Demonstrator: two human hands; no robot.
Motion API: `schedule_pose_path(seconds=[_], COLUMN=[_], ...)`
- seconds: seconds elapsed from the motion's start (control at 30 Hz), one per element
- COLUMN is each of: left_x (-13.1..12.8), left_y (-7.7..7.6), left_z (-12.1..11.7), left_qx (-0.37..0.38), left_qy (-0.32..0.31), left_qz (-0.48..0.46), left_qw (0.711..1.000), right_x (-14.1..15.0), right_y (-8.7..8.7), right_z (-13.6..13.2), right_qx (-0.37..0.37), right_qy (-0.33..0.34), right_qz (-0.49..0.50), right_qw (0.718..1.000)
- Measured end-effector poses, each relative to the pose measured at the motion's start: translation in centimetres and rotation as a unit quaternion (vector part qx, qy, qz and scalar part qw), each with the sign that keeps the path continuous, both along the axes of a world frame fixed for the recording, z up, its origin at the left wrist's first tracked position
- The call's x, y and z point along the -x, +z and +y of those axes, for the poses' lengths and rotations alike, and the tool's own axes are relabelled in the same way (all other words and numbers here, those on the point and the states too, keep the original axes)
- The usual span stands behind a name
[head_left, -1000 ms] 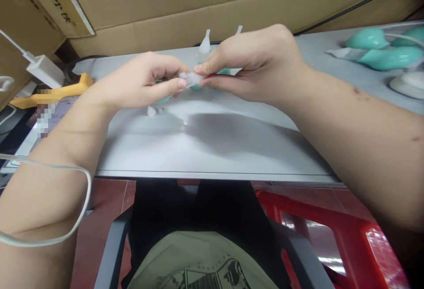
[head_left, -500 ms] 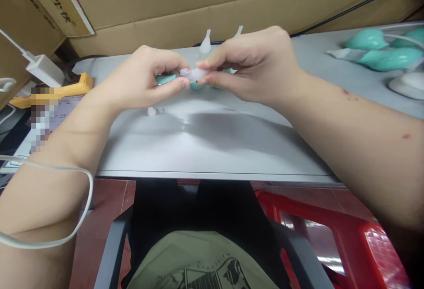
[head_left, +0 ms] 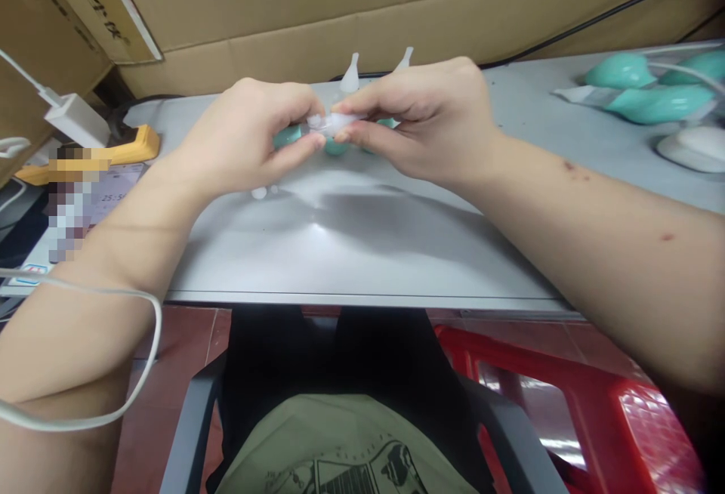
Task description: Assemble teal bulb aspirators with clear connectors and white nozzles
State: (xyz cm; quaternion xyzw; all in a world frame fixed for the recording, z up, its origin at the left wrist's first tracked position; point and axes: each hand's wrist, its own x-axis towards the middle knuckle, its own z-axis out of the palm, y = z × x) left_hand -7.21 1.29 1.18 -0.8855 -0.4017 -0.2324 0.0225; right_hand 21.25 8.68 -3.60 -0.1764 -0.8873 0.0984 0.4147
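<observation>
My left hand (head_left: 246, 131) is closed around a teal bulb syringe (head_left: 288, 136), whose clear plastic collar (head_left: 318, 125) sticks out past the thumb and fingertips. From the other side, my right hand (head_left: 433, 120) pinches its translucent white nozzle (head_left: 340, 126) between thumb and fingers, against the collar. Whether the nozzle is fully seated I cannot tell. Just behind the hands stand two more bulb syringes, their white tips (head_left: 351, 75) pointing up and their bodies partly hidden by my right hand. Small white round pieces (head_left: 259, 192) lie on the table below my left hand.
Several teal bulb syringes (head_left: 660, 103) lie at the right of the grey table (head_left: 362, 275), beside a white rounded object (head_left: 694, 149). On the left are a phone (head_left: 116, 192), a yellow tool (head_left: 133, 145) and a white charger (head_left: 79, 122). A cable (head_left: 150, 305) crosses my left forearm.
The held syringe has turned nearly level, and more of its teal bulb shows beside my left fingers. My right hand and forearm have shifted slightly left, still pinching the nozzle.
</observation>
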Motion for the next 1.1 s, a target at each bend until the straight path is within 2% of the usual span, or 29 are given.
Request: schedule_pose_path(seconds=[0.13,0.37,0.53,0.63,0.73,0.8,0.9,0.97,1.1], left_x=[-0.3,-0.5,-0.9,-1.0,-0.8,-0.6,-0.2,0.2,0.9], left_y=[-0.2,-0.3,-0.2,-0.2,-0.4,-0.6,-0.6,-0.4,-0.3], left_z=[0.1,0.1,-0.3,-0.4,0.0,0.7,1.7,2.2,2.8], left_qx=[-0.008,-0.02,-0.031,-0.044,-0.059,-0.04,0.032,0.063,0.105], left_qy=[0.031,0.062,0.101,0.108,0.033,-0.018,-0.039,-0.028,0.026], left_qz=[0.021,0.031,0.047,-0.007,-0.13,-0.218,-0.296,-0.294,-0.204], left_qw=[0.999,0.997,0.993,0.993,0.989,0.975,0.954,0.953,0.973], right_x=[0.4,1.0,1.3,1.8,2.0,1.9,1.7,1.6,1.4], right_y=[0.2,0.3,0.1,0.2,0.4,0.5,0.3,0.1,0.2], right_z=[-1.1,-1.9,-2.0,-1.9,-2.0,-2.2,-2.2,-2.2,-2.5], right_qx=[0.06,0.123,0.143,0.142,0.12,0.1,0.068,0.079,0.095], right_qy=[-0.028,-0.032,0.008,0.023,0.009,-0.009,-0.027,-0.045,-0.059], right_qz=[0.006,0.055,0.077,0.126,0.166,0.183,0.193,0.173,0.109], right_qw=[0.998,0.99,0.987,0.982,0.979,0.978,0.978,0.981,0.988])
